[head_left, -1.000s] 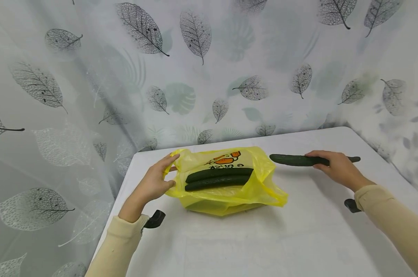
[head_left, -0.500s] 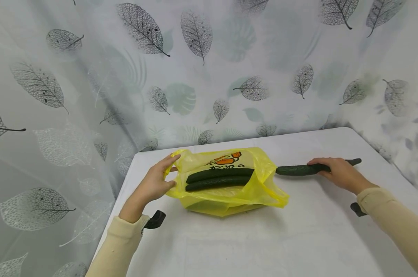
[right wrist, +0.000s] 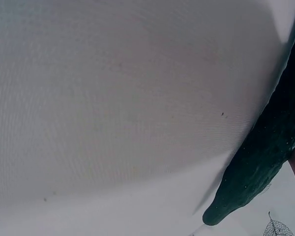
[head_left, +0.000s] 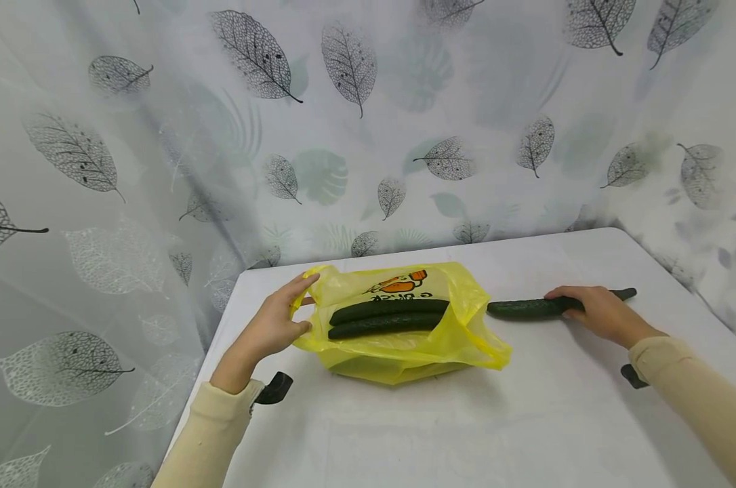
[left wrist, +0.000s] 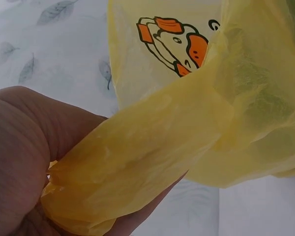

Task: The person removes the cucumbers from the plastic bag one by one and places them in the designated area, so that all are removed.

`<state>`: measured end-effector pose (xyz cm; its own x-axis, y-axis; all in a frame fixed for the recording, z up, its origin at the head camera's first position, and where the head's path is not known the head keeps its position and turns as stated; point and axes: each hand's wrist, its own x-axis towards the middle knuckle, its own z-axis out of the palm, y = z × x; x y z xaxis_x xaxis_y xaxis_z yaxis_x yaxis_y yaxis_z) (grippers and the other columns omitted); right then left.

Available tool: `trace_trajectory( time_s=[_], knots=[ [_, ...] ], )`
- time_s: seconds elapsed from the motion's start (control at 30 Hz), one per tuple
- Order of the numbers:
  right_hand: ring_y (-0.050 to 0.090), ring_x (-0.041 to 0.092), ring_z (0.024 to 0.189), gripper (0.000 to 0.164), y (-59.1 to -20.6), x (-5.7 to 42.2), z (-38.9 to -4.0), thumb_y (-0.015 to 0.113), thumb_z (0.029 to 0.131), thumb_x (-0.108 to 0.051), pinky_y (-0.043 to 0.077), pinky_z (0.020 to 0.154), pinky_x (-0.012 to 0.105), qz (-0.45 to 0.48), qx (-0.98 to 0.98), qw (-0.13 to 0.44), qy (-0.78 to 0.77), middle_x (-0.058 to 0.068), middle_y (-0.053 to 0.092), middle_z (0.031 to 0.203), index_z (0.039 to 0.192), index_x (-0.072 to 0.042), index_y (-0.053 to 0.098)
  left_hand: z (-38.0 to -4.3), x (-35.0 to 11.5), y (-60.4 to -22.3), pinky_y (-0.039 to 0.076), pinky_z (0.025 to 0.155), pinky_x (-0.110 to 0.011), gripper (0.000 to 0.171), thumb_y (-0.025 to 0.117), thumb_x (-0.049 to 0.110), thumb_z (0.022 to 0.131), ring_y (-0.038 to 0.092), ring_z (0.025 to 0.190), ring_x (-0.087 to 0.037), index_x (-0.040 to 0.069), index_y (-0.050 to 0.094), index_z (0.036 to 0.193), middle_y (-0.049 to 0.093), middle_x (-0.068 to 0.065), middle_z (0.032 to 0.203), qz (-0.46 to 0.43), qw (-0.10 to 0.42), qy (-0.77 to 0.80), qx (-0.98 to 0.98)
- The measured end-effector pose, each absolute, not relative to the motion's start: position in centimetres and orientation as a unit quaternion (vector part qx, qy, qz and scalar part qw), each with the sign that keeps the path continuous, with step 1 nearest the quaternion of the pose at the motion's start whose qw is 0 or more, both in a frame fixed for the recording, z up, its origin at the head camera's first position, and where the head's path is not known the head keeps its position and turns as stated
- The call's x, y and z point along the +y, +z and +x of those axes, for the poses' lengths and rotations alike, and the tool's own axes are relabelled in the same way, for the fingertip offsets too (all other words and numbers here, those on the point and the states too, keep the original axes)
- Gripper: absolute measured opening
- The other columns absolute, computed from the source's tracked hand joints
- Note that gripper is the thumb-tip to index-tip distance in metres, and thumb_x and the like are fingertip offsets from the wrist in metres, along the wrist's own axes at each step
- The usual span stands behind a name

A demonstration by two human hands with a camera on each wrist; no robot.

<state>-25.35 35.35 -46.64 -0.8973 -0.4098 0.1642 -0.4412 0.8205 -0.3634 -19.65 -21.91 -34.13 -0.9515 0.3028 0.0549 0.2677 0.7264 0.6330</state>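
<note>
A yellow plastic bag (head_left: 398, 352) with a printed orange duck lies on its side, its mouth facing me. Two dark green cucumbers (head_left: 386, 324) lie side by side inside it. My left hand (head_left: 276, 315) holds the bag's left edge; in the left wrist view the bag's handle (left wrist: 137, 152) stretches across this hand, between thumb and fingers. To the right of the bag, my right hand (head_left: 600, 313) grips a third cucumber (head_left: 523, 310) from above, fingers around its middle. That cucumber lies close over the table, its left end right at the bag's side. The right wrist view shows its rounded end (right wrist: 221, 211).
The white-covered table (head_left: 417, 434) reaches back to a curtain (head_left: 380, 135) printed with leaves, which also hangs along the left. Black wrist mounts (head_left: 274, 388) stick out beneath both sleeves.
My right hand has brought the third cucumber down and nearer to me, with its left end now by the bag. The left hand and the bag have stayed almost still.
</note>
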Motion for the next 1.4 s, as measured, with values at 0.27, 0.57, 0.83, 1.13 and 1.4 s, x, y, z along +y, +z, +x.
trace_trajectory(
  time_s=[0.27,0.57,0.83,1.13,1.4],
  knots=[
    [0.056,0.050,0.119,0.044,-46.6,35.5,-25.6,0.073,0.085,0.006,0.044,0.096,0.063,0.223,-0.953,0.036,0.199,0.024,0.065,0.127,0.127,-0.007,0.068,-19.5,-21.9,-34.0,0.042,0.104,-0.053,0.084,0.067,-0.014,0.083,0.045,0.138,-0.037,0.008,0.035,0.158,0.023,-0.017,0.164,0.157,0.023,0.335,0.929],
    [0.052,0.053,0.122,0.045,-46.2,35.2,-25.8,0.075,0.085,0.001,0.040,0.097,0.066,0.211,-0.956,0.006,0.202,0.026,0.063,0.129,0.129,-0.003,0.066,-19.5,-22.1,-34.1,0.049,0.095,-0.045,0.086,0.068,-0.013,0.082,0.052,0.133,-0.035,0.011,0.036,0.158,0.022,-0.017,0.165,0.156,0.023,0.342,0.926],
    [0.050,0.049,0.126,0.051,-45.4,34.5,-25.7,0.079,0.088,-0.022,0.038,0.100,0.065,0.176,-0.958,-0.022,0.223,0.025,0.062,0.132,0.133,-0.004,0.064,-19.5,-22.2,-34.1,0.047,0.098,-0.048,0.087,0.068,-0.013,0.082,0.051,0.134,-0.035,0.012,0.035,0.159,0.021,-0.017,0.165,0.157,0.024,0.348,0.924],
    [0.046,0.047,0.131,0.063,-43.7,32.7,-25.5,0.068,0.092,-0.053,0.035,0.101,0.069,0.147,-0.957,-0.016,0.250,0.023,0.059,0.137,0.136,-0.009,0.062,-19.6,-22.1,-34.3,0.046,0.100,-0.049,0.086,0.068,-0.012,0.083,0.056,0.129,-0.033,0.012,0.035,0.159,0.021,-0.016,0.165,0.154,0.026,0.343,0.926],
    [0.039,0.048,0.136,0.067,-41.4,30.6,-25.2,0.064,0.094,-0.057,0.030,0.103,0.071,0.130,-0.946,-0.010,0.296,0.025,0.053,0.143,0.141,-0.011,0.059,-19.6,-22.0,-34.3,0.042,0.104,-0.052,0.086,0.068,-0.012,0.083,0.042,0.141,-0.035,0.011,0.035,0.158,0.022,-0.015,0.165,0.155,0.025,0.341,0.927]
  ],
)
